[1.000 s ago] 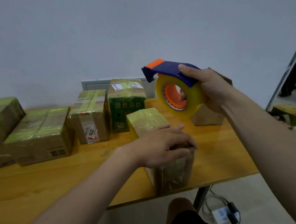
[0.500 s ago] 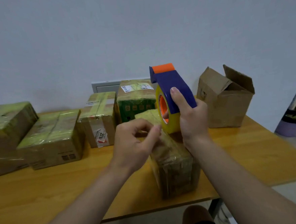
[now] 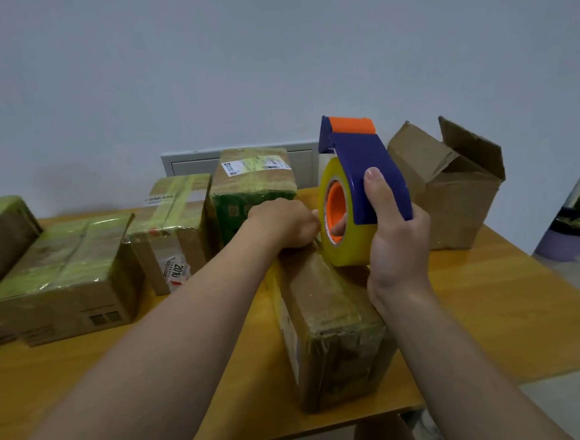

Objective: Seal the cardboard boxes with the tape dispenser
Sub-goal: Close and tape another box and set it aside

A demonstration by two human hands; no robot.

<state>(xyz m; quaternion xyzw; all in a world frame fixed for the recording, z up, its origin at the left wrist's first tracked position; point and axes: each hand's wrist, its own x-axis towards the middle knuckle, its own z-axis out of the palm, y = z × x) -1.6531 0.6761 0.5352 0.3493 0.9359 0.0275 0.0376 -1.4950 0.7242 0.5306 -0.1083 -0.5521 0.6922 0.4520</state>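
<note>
A long cardboard box (image 3: pixel 326 313) wrapped in shiny tape lies lengthwise on the wooden table (image 3: pixel 514 310), pointing away from me. My right hand (image 3: pixel 398 243) grips a blue tape dispenser (image 3: pixel 364 176) with an orange cap and a yellowish tape roll, held upright just above the box's far half. My left hand (image 3: pixel 284 225) rests on the box's far end, fingers curled beside the roll; whether they pinch the tape end is hidden.
Several taped boxes (image 3: pixel 69 273) stand along the left and back of the table, one with a green print (image 3: pixel 246 205). An open brown box (image 3: pixel 450 181) sits at the back right. The table's front edge runs near my knees.
My left hand has moved from the box's near part to its far end. The dispenser came down from the right and now sits upright over the box. The view shifted.
</note>
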